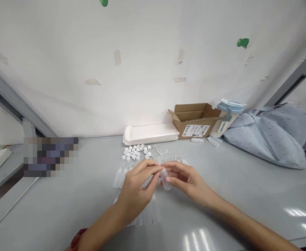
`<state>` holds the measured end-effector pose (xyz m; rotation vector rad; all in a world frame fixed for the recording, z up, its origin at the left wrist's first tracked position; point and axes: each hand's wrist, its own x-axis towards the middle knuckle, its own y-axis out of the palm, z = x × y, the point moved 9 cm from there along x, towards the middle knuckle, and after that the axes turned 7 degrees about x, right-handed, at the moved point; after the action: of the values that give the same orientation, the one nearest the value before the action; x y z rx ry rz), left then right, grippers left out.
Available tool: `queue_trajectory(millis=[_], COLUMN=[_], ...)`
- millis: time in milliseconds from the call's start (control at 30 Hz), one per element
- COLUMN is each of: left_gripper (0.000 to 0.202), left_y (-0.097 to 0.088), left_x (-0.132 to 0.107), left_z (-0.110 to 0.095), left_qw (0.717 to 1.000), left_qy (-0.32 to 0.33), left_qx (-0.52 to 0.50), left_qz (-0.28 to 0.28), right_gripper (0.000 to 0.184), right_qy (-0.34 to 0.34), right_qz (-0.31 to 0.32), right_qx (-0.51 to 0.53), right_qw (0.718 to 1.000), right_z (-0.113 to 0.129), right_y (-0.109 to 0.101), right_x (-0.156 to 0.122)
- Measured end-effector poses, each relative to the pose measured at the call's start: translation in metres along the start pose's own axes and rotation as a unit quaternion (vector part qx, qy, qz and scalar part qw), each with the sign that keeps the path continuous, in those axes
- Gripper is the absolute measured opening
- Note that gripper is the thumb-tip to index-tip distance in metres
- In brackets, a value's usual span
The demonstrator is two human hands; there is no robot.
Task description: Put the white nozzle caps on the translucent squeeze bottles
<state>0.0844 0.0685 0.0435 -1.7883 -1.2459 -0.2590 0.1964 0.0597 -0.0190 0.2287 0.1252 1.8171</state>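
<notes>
Above the middle of the grey table, my right hand (186,179) holds a small frosted plastic bottle (166,179), tilted slightly, between thumb and fingers. My left hand (142,181) pinches at the bottle's neck; whatever lies between those fingertips is hidden. Just behind the hands is a pile of small white caps (134,152). Thin white cords (159,151) lie to the right of that pile. More frosted bottles (120,178) with cords at their tops rest left of my left hand. Another row of clear bottles (147,212) lies partly under my left forearm.
Against the wall are a stack of white trays (153,134), an open cardboard box (194,122) and a blue-lidded cup (227,116). A light blue cloth bag (268,139) slumps at the right. Clear pieces (214,141) lie before the cup. A white cable (14,204) runs along the left.
</notes>
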Motion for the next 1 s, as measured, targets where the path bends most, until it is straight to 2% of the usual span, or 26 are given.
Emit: queue_trajectory(millis=[400, 500, 633, 733, 867, 933, 1000], left_gripper=[0.033, 0.032, 0.042, 0.040, 0.038, 0.039, 0.040], left_y=[0.012, 0.011, 0.018, 0.017, 0.023, 0.029, 0.034], left_x=[-0.012, -0.010, -0.010, -0.009, -0.015, -0.025, -0.038], left_z=[-0.014, -0.015, -0.024, -0.027, -0.020, -0.017, -0.016], left_qw=[0.992, 0.989, 0.972, 0.970, 0.984, 0.985, 0.987], left_qy=[0.089, 0.097, 0.154, 0.155, 0.075, 0.048, 0.042], left_qx=[0.082, 0.102, 0.165, 0.179, 0.116, 0.086, 0.068], left_qz=[0.040, 0.040, 0.073, 0.061, 0.113, 0.139, 0.143], right_gripper=[0.023, 0.021, 0.021, 0.023, 0.024, 0.021, 0.022], right_qy=[0.007, 0.007, 0.014, 0.025, 0.111, 0.184, 0.250], right_qz=[-0.052, -0.034, -0.013, -0.002, 0.039, 0.088, 0.148], right_qx=[-0.007, -0.008, 0.001, 0.012, -0.029, -0.064, -0.090], right_qw=[0.999, 0.999, 1.000, 1.000, 0.993, 0.977, 0.953], right_z=[0.001, 0.004, 0.007, 0.007, -0.003, -0.014, -0.025], right_y=[-0.012, -0.008, 0.000, 0.001, 0.000, 0.003, 0.009], right_x=[0.000, -0.001, -0.001, 0.000, -0.005, -0.014, -0.025])
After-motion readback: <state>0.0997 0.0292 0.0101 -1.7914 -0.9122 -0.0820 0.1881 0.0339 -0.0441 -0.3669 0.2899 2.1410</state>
